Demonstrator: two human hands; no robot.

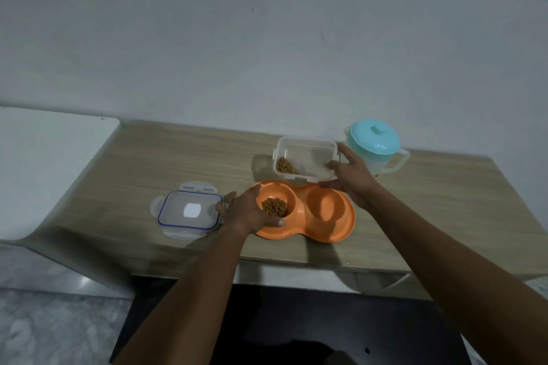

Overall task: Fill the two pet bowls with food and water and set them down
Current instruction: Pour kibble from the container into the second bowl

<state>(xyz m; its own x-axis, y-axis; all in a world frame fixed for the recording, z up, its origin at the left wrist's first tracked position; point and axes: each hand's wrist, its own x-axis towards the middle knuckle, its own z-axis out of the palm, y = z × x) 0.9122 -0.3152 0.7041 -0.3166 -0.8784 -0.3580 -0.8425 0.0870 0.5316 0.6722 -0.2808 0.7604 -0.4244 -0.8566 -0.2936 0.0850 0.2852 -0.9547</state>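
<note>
The orange double pet bowl (341, 228) sits on the counter (178, 157), with kibble (274, 207) in its 9 o'clock well and the other well dry. The left hand (249, 210) grips its left rim. The right hand (353, 178), fingers spread wide, meets the food container (305, 157) at 12 o'clock; I cannot tell whether it grips. The lidded water jug (375, 145) at 2 o'clock stands just behind that hand, so a hasty reach could topple it.

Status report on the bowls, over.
Left hand grips orange double bowl; right hand holds food container. Left well has kibble, right well empty. Jug lidded, behind right hand.
</note>
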